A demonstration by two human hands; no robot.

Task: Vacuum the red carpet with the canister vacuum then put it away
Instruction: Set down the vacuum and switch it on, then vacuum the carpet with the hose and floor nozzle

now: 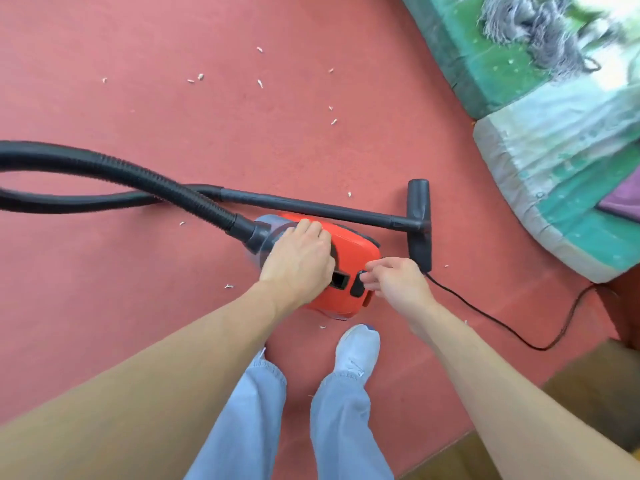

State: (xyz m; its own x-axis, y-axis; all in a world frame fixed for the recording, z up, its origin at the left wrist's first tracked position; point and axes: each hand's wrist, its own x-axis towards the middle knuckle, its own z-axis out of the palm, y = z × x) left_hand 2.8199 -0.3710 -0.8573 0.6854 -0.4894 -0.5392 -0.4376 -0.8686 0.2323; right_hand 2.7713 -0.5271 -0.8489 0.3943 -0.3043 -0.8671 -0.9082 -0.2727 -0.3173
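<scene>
Canister vacuum (349, 258) sits on red carpet (138, 81); left grip (298, 261) curls over its top, right grip (394, 278) touches its black switch (356, 287), closure unclear. Open carpet lies beyond the vacuum; cushions (519, 98) edge its right.

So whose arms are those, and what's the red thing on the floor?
The camera sits on a person's head and looks down, so those are their own arms. The red thing is a canister vacuum on the red carpet. The left hand holds its top. The right hand reaches a black switch with its fingertips, though I can't tell if they press it. Its black hose, tube and floor nozzle lie on the carpet, unheld. Little white scraps dot the carpet.
</scene>
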